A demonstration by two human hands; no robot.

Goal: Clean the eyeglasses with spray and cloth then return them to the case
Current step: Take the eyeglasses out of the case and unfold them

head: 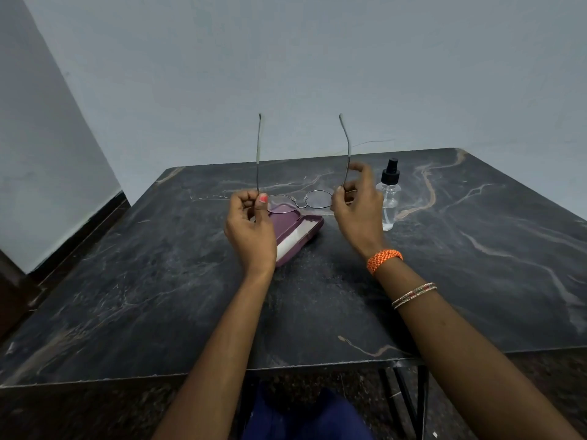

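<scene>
Thin metal-framed eyeglasses [300, 202] are held above the table, lenses down and both temple arms unfolded, pointing up. My left hand [251, 231] pinches the left temple near its hinge. My right hand [357, 206] pinches the right temple near its hinge. Under the glasses lies an open purple case [298, 235] with a pale lining, partly hidden behind my left hand. A clear spray bottle [388, 198] with a black nozzle stands just right of my right hand. No cloth is visible.
The dark marble-patterned table [158, 296] stands in a corner against grey walls. Its front edge runs near my elbows. An orange band and thin bangles sit on my right wrist.
</scene>
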